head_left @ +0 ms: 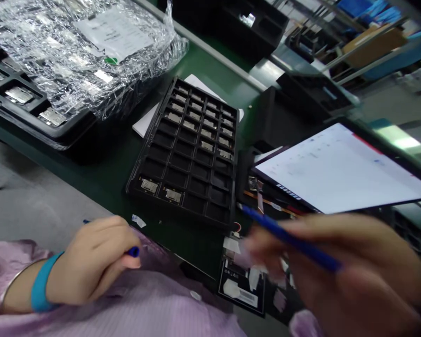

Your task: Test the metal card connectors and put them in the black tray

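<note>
My left hand (pixel 98 260), with a teal band at the wrist, is closed around a blue pen-like piece (pixel 133 252) at the lower left. At the lower right, my right hand (pixel 351 262), blurred, grips a blue pen (pixel 291 238) that points up and left. Between and beyond my hands lies a black compartment tray (pixel 192 210). Small metal parts fill its far compartments, and two more sit in the near left corner. A black battery-like module (pixel 242 292) with white stickers lies beside my right hand's fingers.
Plastic-wrapped trays (pixel 91 61) stand at the upper left. A tilted screen (pixel 344 168) is at the right, with black boxes (pixel 284 114) behind it. White paper (pixel 145 122) lies beneath the compartment tray. A small label (pixel 138 221) is near the green table's front edge.
</note>
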Demonstrator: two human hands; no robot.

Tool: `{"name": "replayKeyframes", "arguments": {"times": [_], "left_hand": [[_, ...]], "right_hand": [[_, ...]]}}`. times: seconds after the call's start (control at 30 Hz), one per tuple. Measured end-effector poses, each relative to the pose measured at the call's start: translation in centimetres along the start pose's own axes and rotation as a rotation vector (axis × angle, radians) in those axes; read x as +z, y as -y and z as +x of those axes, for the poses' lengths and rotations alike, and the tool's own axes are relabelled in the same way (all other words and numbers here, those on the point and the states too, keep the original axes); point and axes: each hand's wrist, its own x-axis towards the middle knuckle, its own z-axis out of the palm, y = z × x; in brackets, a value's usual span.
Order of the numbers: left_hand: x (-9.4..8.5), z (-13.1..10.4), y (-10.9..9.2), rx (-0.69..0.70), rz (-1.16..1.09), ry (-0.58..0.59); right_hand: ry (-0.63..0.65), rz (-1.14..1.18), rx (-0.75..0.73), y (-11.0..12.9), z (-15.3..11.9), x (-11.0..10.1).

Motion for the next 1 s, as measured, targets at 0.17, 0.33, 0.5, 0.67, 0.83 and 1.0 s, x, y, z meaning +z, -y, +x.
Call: {"name": "replayKeyframes", "arguments": {"times": [0.17,0.33,0.5,0.67,0.83,1.0], "left_hand": [[2.0,1.2,2.9,0.251,0.387,-0.411],[3.8,1.7,5.0,0.274,0.402,-0.37],[3.9,1.7,5.7,0.362,0.424,-0.423],[3.5,1.5,5.6,0.371,0.532,-0.421],[3.4,1.1,5.6,0.355,0.521,-0.415],[3.5,1.0,6.0,0.379,0.504,-0.422]], "right_hand": [[0.007,-0.025,-0.076,-1.2,7.0,5.6],[0.083,-0.004,-0.036,-4.7,8.1,6.9],[0.032,-0.06,-0.011,-5.1,6.9,7.0],[0.075,-0.14,0.01,-4.7,6.7,7.6],[0.067,-0.191,-0.007,-4.6,6.8,7.8],[0.07,-0.212,-0.009,-4.6,6.8,7.9]]}}
